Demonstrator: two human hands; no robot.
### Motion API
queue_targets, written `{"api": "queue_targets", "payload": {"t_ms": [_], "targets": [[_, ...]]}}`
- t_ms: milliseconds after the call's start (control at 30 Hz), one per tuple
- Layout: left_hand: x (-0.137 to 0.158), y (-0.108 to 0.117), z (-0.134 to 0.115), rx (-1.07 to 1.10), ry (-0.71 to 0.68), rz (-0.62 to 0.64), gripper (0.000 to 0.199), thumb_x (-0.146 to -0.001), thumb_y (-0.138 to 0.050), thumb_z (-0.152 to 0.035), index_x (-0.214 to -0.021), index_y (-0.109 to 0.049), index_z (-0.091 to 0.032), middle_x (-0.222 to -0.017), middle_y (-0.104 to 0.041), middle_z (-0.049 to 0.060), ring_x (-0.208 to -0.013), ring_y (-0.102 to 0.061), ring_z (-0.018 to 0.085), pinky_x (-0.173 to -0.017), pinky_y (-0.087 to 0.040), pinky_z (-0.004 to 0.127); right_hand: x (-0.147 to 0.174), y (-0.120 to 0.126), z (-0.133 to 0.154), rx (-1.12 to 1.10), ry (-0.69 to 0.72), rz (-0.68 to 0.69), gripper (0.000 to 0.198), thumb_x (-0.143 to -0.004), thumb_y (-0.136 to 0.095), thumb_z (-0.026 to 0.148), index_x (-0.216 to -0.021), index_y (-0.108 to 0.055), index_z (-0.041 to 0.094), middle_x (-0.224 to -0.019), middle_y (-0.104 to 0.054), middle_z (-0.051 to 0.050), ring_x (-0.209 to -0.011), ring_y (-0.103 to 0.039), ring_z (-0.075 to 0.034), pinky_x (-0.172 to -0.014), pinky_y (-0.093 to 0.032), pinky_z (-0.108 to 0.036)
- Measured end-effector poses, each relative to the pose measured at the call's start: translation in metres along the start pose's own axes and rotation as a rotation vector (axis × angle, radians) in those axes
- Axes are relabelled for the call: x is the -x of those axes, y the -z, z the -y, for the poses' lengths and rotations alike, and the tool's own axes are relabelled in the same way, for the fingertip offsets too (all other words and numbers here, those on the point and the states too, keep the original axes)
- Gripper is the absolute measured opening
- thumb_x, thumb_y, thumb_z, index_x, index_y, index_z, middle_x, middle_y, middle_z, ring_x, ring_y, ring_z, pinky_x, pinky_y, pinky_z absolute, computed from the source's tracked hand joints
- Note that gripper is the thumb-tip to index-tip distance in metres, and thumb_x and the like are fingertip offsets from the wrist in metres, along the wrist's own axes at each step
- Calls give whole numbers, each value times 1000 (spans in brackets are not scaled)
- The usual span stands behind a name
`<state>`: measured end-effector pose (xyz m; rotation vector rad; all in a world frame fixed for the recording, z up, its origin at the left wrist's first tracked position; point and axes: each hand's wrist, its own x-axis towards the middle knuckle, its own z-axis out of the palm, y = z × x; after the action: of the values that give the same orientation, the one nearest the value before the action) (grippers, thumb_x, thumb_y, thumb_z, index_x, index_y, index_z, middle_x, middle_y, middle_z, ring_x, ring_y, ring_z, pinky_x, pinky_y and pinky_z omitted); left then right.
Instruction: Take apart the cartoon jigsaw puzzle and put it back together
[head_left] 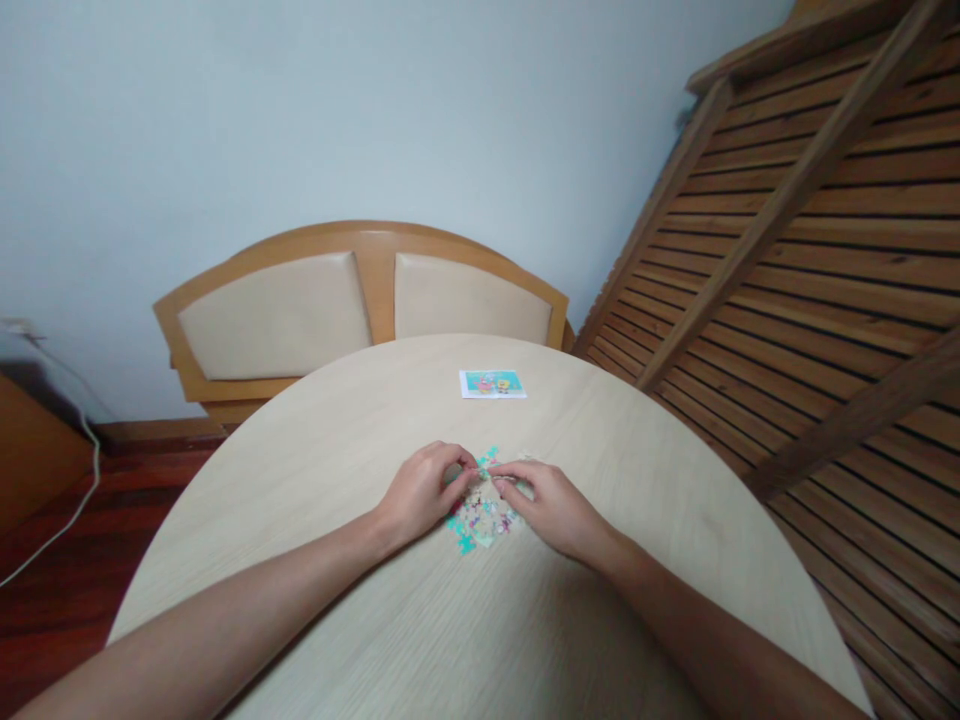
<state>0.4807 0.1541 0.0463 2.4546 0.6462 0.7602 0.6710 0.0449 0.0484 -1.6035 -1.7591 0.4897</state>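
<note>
A loose pile of small jigsaw puzzle pieces (486,520), turquoise, pale and pinkish, lies on the round wooden table (360,620). Over the far side of this pile my two hands almost meet. My left hand (431,485) is closed in a pinch, thumb against forefinger, on a small puzzle piece (483,473). From the other side my right hand (551,505) pinches a puzzle piece as well, its fingertips close to those of the left. Whether the two pinched pieces touch is too small to tell. Some of the pile is hidden under my fingers.
Beyond the pile lies a small picture card (493,384) with cartoon figures on turquoise. A headboard with cream panels (360,300) stands behind the table against the wall. Wooden slats (787,250) lean at the right. A white cable (94,470) hangs at the left.
</note>
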Motion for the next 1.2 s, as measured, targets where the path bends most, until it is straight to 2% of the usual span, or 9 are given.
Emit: {"api": "queue_targets", "payload": {"t_ms": [167, 267, 500, 767, 867, 933, 1000, 1100, 1200], "targets": [[2, 6, 9, -46, -124, 90, 38, -87, -67, -36, -120, -61, -19, -121, -66, 11, -114, -60, 27, -99, -47, 42, 8, 14, 3, 252, 125, 232, 59, -77, -79, 50, -129, -66, 25, -137, -59, -11, -129, -49, -32, -110, -37, -49], [4, 7, 12, -59, -270, 223, 60, -83, -73, -44, -133, -53, -18, -138, -56, 15, -130, -49, 31, -111, -39, 47, 6, 16, 2, 267, 186, 213, 29, -89, -69, 37, -114, -72, 22, -119, -66, -10, -116, -57, -26, -103, -44, -40], [2, 4, 6, 6, -255, 271, 13, -94, -58, -27, -103, -65, -20, -104, -67, 8, -105, -59, 23, -94, -48, 36, -4, 12, -8, 212, 123, 80, 18, -92, -59, 21, -99, -75, 21, -99, -75, -7, -95, -68, -22, -88, -51, -34], [0, 3, 6, 84, -112, 127, 15, -98, -52, -27, -98, -64, -19, -97, -67, 7, -91, -63, 20, -84, -51, 33, -4, 30, -21, 69, 27, 22, 32, -99, -47, 32, -109, -75, 21, -111, -76, -8, -103, -70, -24, -95, -52, -39], [3, 3, 4, 89, -218, 157, 33, -90, -66, -36, -118, -61, -19, -118, -65, 11, -110, -60, 24, -98, -48, 38, 3, 41, -29, 138, 86, 130, 44, -95, -57, 46, -131, -65, 22, -136, -63, -11, -129, -55, -28, -111, -40, -46], [6, 1, 3, 65, -290, 216, 59, -83, -75, -41, -133, -54, -18, -135, -57, 14, -126, -52, 28, -109, -41, 42, 8, 42, -34, 191, 81, 235, 85, -75, -76, 60, -147, -49, 24, -156, -41, -13, -146, -33, -34, -119, -27, -52], [7, -1, 3, 44, -297, 243, 56, -84, -74, -40, -132, -55, -18, -138, -54, 15, -131, -48, 29, -111, -39, 43, 11, 37, -37, 228, 46, 292, 99, -70, -78, 65, -152, -40, 27, -162, -28, -12, -151, -18, -36, -121, -18, -55], [5, -6, 4, 55, -230, 215, 23, -92, -63, -31, -111, -64, -18, -121, -62, 13, -116, -57, 25, -102, -45, 39, 7, 19, -33, 215, 82, 220, 60, -96, -55, 53, -149, -44, 28, -161, -33, -8, -151, -22, -29, -122, -19, -52], [2, -10, 6, 54, -141, 156, 12, -92, -61, -30, -95, -61, -19, -96, -64, 8, -93, -59, 22, -85, -49, 34, -3, 2, -23, 149, 184, 98, 37, -102, -47, 35, -135, -60, 23, -141, -58, -10, -137, -45, -24, -116, -34, -45]]}}
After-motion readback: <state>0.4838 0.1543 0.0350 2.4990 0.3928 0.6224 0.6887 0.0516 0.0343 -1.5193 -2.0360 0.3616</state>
